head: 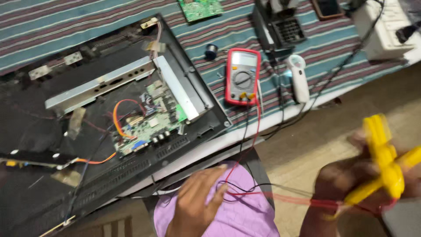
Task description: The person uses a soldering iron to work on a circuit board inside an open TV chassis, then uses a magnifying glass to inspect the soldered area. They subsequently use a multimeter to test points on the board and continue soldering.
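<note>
My right hand [351,184] at the lower right grips a yellow pliers-like tool [386,162], blurred by motion, with a red test lead [280,197] trailing from it. My left hand [197,197] rests with fingers apart on a purple cloth [237,215] over a stool, touching the red and black leads. Both leads run up to a red multimeter [242,77] lying on the striped table cover. To the left lies an opened black monitor back [87,131] with a green circuit board [149,120] exposed.
A white handheld device [298,77], a small solder spool [211,51], a loose green board [201,8], a black box [280,26] and a white power strip [388,30] sit on the table. Tan floor [307,145] lies to the right.
</note>
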A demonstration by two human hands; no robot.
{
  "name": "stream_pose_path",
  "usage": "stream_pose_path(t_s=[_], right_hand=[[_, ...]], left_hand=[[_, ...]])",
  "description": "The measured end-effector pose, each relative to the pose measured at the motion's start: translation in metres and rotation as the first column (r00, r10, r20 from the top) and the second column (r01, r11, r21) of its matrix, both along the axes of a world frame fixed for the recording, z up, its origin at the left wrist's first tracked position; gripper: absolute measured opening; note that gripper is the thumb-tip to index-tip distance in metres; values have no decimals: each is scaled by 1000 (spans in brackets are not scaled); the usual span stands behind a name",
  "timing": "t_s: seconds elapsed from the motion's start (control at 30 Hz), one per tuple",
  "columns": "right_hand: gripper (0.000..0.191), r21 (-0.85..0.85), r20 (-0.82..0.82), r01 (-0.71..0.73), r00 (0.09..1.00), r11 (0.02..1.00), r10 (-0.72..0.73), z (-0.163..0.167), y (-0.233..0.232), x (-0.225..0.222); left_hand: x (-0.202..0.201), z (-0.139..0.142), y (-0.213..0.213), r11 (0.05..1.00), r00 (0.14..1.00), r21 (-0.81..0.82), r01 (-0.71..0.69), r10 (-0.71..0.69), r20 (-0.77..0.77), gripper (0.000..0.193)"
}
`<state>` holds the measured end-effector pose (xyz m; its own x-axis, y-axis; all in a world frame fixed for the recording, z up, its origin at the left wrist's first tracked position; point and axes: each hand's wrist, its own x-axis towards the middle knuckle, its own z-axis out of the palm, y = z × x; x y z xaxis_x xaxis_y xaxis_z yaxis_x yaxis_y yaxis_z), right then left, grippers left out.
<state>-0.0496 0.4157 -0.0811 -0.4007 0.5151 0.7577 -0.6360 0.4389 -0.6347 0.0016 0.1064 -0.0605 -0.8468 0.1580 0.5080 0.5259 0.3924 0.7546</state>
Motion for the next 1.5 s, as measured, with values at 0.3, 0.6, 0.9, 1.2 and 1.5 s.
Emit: stream_pose_path(t_s=[0.3,0.6,0.9,1.2,1.5], right_hand=[[28,779,349,-106,892,618,-287,41,122,-140],[31,420,308,21,937,907,-164,32,105,-173],[27,501,751,-456,651,735,-108,33,-52,-84],[54,517,831,-555,507,652,-227,11,-49,-116],[31,290,752,-447,654,846,87,1,-16,-92]], left_hand=[[25,-25,-16,1000,997,-21,-14,15,81,34],[44,-49,-27,999,983,2,-52,51,177,34],[33,-40,-43,1000,992,-9,-13,14,123,31],[29,-28,-29,991,992,59,120,-122,33,29],[41,-28,-31,996,995,22,83,-82,-58,21]])
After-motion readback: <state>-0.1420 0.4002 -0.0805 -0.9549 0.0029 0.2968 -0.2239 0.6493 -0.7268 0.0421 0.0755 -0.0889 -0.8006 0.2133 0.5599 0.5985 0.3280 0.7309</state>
